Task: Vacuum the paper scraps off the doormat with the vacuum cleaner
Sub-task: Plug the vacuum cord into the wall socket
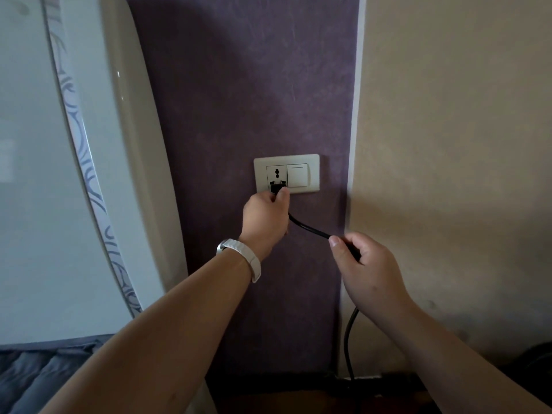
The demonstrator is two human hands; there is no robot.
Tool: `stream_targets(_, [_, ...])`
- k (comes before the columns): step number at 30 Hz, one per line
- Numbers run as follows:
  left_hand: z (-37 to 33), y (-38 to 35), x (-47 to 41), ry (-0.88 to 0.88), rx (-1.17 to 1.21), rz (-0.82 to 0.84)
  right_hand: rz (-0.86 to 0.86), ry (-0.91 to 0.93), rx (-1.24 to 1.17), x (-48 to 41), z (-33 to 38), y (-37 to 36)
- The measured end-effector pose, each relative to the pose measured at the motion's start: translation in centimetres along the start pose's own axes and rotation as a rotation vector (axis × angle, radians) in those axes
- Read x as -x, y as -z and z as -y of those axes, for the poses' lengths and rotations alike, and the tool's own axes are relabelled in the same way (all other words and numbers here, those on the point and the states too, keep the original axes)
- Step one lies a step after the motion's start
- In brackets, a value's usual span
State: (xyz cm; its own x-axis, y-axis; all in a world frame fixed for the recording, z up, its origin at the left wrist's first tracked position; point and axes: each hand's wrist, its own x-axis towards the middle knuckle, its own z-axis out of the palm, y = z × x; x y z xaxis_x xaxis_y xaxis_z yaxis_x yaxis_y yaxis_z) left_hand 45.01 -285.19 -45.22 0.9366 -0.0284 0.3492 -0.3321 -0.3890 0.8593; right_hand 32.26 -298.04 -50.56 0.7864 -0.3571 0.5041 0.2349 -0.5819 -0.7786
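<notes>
A cream wall socket plate (312, 161) with a switch (297, 175) sits on the purple wall strip. My left hand (265, 218) pinches a black plug (277, 187) held at the socket's lower holes. From the plug a black power cord (307, 228) runs down to the right. My right hand (366, 267) is closed around that cord, which then hangs to the floor (348, 339). The vacuum cleaner, the doormat and the paper scraps are out of view.
A large white appliance (74, 174) with a grey patterned trim stands close on the left. A beige wall (454, 144) fills the right. Dark blue-grey fabric (33, 375) lies at bottom left. A dark object (534, 363) sits low right.
</notes>
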Motion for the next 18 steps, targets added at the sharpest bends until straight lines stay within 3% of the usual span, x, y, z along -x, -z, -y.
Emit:
stream_targets(4, [-0.3,-0.2,-0.3,-0.010,-0.048,-0.012,-0.022,0.012,-0.040,-0.1,0.0,0.0])
stream_targets(18, [-1.3,-0.1,-1.1,0.112,0.227,0.038,-0.079,0.054,-0.089,-0.3,0.3,-0.7])
